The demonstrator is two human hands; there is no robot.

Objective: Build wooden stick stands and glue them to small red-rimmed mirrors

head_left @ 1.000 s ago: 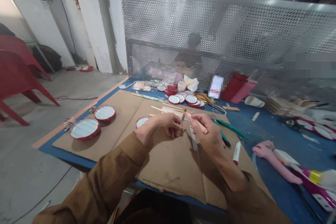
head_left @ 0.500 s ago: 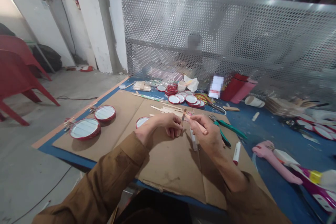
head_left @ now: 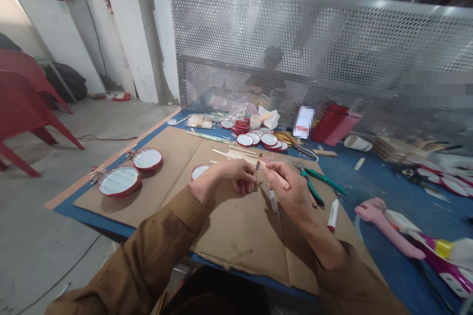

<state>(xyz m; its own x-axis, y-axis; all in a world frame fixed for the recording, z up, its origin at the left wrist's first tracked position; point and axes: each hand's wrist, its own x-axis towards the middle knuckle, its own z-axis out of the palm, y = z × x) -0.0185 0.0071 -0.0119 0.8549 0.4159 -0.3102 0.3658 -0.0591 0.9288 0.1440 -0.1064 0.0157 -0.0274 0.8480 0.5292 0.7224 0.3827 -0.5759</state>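
My left hand (head_left: 244,176) is closed, pinching a narrow strip (head_left: 259,158) that stands up from the fingertips and looks like a small wooden stick with a dark brown face. My right hand (head_left: 293,184) is wrapped round a peach-coloured, pen-like tool (head_left: 278,178). Its narrow end meets or almost meets the strip; the exact contact is too small to tell. Several pale wooden sticks (head_left: 236,154) lie just beyond my left hand. A white-faced, red-rimmed disc (head_left: 200,172) is partly hidden by my left wrist. Below my right hand lies a clear, narrow strip (head_left: 272,199).
Cardboard (head_left: 240,241) covers part of the blue table (head_left: 373,236). Two red-rimmed round pieces (head_left: 120,180) are at left. Green-handled pliers (head_left: 314,184), a white marker (head_left: 333,215) and a pink glue gun (head_left: 389,229) lie right. Red-rimmed lids (head_left: 269,140) and a red bottle (head_left: 330,122) stand behind.
The pen-like tool and my right hand have shifted very slightly against the strip. My left hand keeps its place and grip.
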